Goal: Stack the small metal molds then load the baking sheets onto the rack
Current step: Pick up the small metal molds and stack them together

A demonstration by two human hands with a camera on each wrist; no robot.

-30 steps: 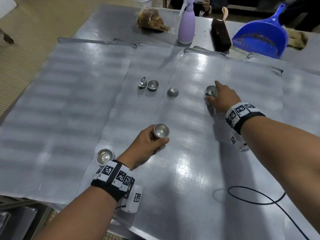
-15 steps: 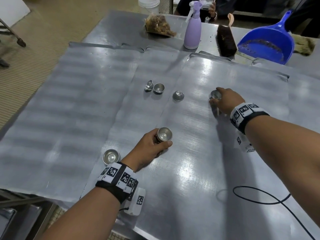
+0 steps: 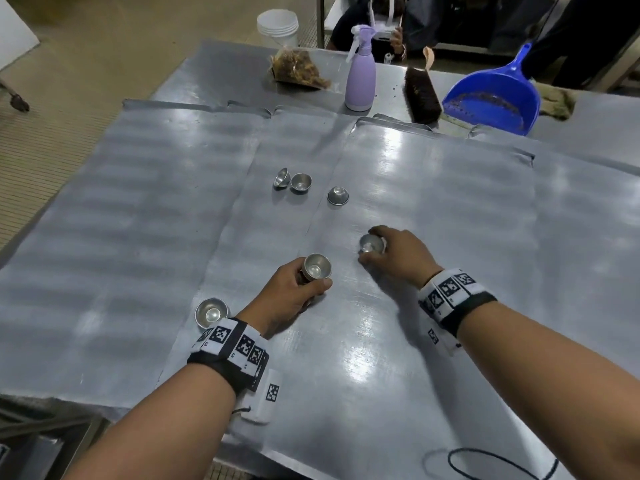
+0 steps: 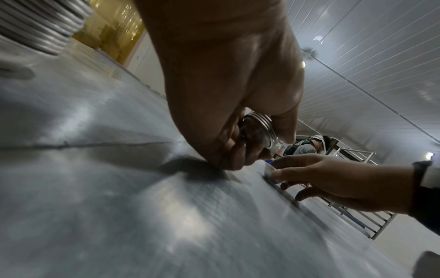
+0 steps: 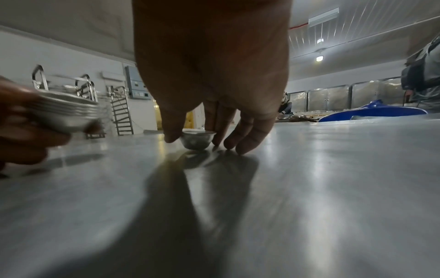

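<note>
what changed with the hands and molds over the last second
The right hand drew its single mold back toward the left hand, pinching it throughout. The left hand kept its grip on the stack of molds, in place. The three far molds and the near stack stayed put.

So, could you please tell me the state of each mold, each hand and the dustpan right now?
left hand: grips the stack of molds, open side up
right hand: pinches a single mold
mold by left wrist: upright
far-left mold: tipped on its side
mold beside it: upright
third far mold: upside down
dustpan: holds crumbs
</note>
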